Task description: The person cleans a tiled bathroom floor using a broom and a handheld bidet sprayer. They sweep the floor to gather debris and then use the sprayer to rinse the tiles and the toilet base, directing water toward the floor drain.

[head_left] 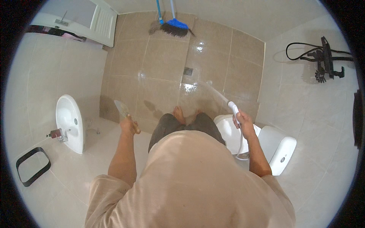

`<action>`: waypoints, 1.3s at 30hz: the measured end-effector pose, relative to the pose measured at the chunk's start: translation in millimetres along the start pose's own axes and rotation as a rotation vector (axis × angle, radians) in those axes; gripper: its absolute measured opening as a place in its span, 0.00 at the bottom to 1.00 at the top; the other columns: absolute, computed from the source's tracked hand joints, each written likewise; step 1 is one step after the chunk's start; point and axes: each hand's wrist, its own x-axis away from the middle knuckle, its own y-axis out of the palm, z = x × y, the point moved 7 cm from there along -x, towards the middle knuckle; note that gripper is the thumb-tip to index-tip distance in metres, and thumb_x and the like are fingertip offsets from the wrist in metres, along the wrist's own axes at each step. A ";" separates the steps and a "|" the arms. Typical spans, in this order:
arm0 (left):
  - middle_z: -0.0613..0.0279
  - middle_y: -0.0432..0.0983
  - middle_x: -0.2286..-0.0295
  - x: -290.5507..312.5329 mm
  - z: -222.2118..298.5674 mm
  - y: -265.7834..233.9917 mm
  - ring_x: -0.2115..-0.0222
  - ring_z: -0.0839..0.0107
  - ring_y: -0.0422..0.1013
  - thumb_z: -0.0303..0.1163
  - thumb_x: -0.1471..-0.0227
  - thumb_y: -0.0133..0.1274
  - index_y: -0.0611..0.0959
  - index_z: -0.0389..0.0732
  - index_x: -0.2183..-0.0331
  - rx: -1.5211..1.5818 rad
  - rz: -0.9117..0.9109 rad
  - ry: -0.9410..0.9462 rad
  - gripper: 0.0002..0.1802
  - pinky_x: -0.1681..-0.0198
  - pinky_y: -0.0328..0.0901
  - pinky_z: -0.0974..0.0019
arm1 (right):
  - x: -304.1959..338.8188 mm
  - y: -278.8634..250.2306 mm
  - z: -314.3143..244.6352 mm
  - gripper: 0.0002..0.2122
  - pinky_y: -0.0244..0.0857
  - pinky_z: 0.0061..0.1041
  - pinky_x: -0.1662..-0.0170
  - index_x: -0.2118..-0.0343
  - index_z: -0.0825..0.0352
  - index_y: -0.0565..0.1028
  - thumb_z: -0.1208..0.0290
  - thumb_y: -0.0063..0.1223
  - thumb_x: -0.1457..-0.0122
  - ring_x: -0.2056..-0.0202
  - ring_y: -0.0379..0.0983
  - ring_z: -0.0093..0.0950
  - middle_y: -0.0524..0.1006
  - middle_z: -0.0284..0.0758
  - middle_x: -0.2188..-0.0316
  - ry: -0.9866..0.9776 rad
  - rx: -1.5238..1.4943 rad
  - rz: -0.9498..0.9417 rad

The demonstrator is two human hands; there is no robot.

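In my left hand [128,124] is a trowel [121,108] with a pale pointed blade and a light brown handle; it hangs over the tiled floor, blade tip away from me. My right hand [245,121], beside the toilet, is wrapped round a white bidet sprayer [233,108] with a pale hose [241,142] running down from it. A water jet [217,91] leaves its head and goes forward and left onto the wet brown floor [209,53]. A square floor drain [188,71] lies just beyond the jet's end.
The toilet [228,129] stands close on my right, a washbasin [70,123] on the left wall. A blue broom [175,27] and another blue-handled tool [160,19] lean at the far wall. A white door [102,22] is far left; a black shower fixture [326,57] hangs right.
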 end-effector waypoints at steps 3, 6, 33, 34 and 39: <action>0.52 0.67 0.68 14.5 -12.9 -1.5 0.75 0.58 0.69 0.37 0.40 0.55 0.70 0.37 0.55 0.016 0.068 -0.012 0.18 0.76 0.64 0.51 | -1.1 -13.5 1.0 0.17 0.56 0.20 0.73 0.50 0.63 0.76 0.55 0.47 0.31 0.75 0.63 0.17 0.72 0.24 0.74 -0.002 -0.019 -0.048; 0.51 0.68 0.68 18.7 -28.5 -14.5 0.75 0.56 0.69 0.37 0.40 0.56 0.70 0.37 0.55 0.023 0.100 -0.005 0.18 0.76 0.65 0.51 | -7.1 -25.3 5.4 0.17 0.57 0.19 0.73 0.47 0.62 0.75 0.56 0.48 0.32 0.76 0.63 0.17 0.72 0.24 0.75 -0.017 -0.056 -0.056; 0.51 0.69 0.57 89.1 -29.9 0.7 0.64 0.56 0.70 0.36 0.37 0.49 0.68 0.33 0.46 0.013 0.103 -0.012 0.23 0.64 0.63 0.44 | 19.7 -72.3 -20.8 0.21 0.64 0.37 0.47 0.43 0.68 0.72 0.64 0.53 0.36 0.53 0.73 0.38 0.78 0.44 0.55 -0.640 0.519 0.200; 0.50 0.69 0.56 90.1 -26.7 5.1 0.62 0.56 0.70 0.36 0.36 0.49 0.68 0.33 0.45 -0.004 0.099 0.004 0.23 0.63 0.63 0.44 | 21.0 -72.7 -13.1 0.21 0.62 0.39 0.44 0.43 0.68 0.72 0.64 0.53 0.36 0.50 0.72 0.41 0.78 0.46 0.53 -0.620 0.546 0.194; 0.46 0.63 0.45 87.9 -18.5 -1.6 0.53 0.54 0.67 0.36 0.35 0.48 0.64 0.32 0.40 0.009 0.114 -0.035 0.28 0.54 0.63 0.49 | 25.6 -71.9 -10.2 0.22 0.62 0.37 0.43 0.41 0.68 0.71 0.63 0.52 0.35 0.49 0.72 0.40 0.76 0.46 0.50 -0.506 0.518 0.204</action>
